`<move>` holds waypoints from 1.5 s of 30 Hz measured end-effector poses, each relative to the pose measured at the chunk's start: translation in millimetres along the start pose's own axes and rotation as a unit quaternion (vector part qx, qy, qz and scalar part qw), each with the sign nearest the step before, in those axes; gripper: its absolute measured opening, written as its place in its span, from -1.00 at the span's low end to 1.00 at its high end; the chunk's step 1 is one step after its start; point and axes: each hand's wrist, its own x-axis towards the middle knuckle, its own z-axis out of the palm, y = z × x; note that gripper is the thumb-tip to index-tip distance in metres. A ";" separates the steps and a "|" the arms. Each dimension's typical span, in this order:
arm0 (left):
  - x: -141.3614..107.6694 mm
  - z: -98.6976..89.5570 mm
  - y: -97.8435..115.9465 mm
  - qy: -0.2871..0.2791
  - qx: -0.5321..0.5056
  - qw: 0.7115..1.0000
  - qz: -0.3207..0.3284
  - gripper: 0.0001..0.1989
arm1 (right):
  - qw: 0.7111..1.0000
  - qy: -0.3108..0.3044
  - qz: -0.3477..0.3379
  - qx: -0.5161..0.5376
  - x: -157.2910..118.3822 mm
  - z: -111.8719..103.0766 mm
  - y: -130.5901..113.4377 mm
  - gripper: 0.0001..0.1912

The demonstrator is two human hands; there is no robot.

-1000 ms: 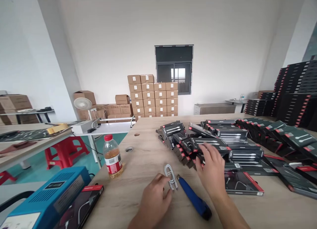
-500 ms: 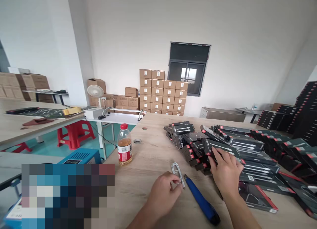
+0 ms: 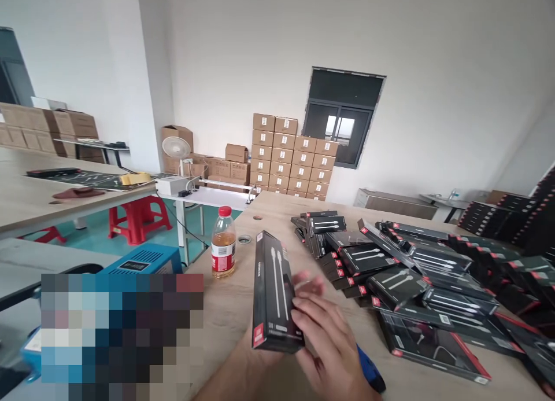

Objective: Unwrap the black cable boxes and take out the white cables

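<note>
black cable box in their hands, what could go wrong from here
The black cable box, held upright between the left hand and right hand, could slip and land on the blue-handled tool below. Swinging it left might tip the plastic bottle of amber liquid. The loosely heaped black boxes nearby could also slide if bumped.

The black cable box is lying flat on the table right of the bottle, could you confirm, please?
No: the head view shows the black cable box held up in the right hand, not lying flat; it is right of the bottle.
</note>
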 end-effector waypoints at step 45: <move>12.5 -34.7 54.9 0.024 -0.177 0.979 -0.093 -0.51 | 0.959 -0.134 0.208 0.135 -17.3 1.9 24.6 -0.59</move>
